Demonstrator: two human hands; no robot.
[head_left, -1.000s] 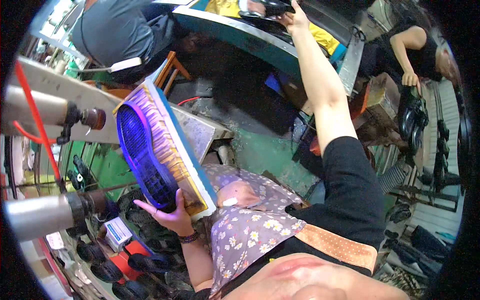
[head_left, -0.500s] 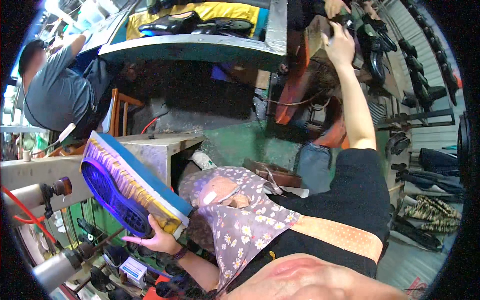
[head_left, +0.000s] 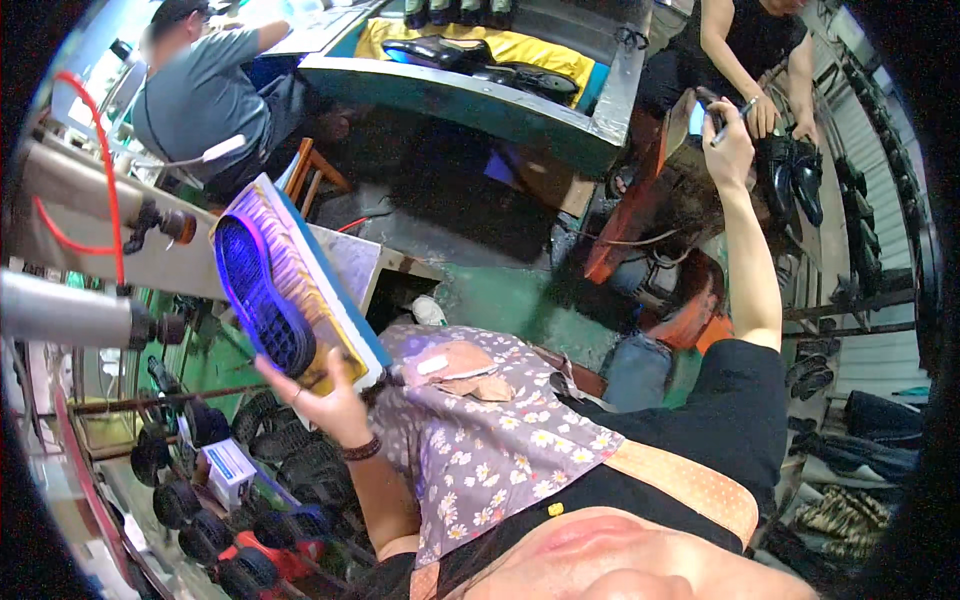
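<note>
A dark shoe sole (head_left: 258, 280), lit purple-blue, lies on a slanted board (head_left: 302, 275) with a streaked yellowish face and a blue side edge. At the board's near end is my left hand (head_left: 335, 405), palm up and fingers spread, close to the sole's heel; whether it touches cannot be told. My right arm reaches far forward. The fingers of my right hand (head_left: 730, 150) are closed on a slim dark thing with a shiny part, its kind unclear. It is above a worn block (head_left: 690, 185), close to a co-worker's hands (head_left: 768, 115).
Black shoes (head_left: 790, 180) sit beside the co-worker's hands. A bench rim (head_left: 470, 95) crosses the far side, with black shoes on yellow cloth. Another person (head_left: 205, 100) sits at far left. Metal cylinders (head_left: 65, 310) and a red hose (head_left: 105, 170) stand left. Racks of soles (head_left: 190, 510) are lower left.
The view has shifted, bringing more of the co-worker into sight. My left fingers have spread at the board's end. My right hand now shows a slim dark thing in its fingers.
</note>
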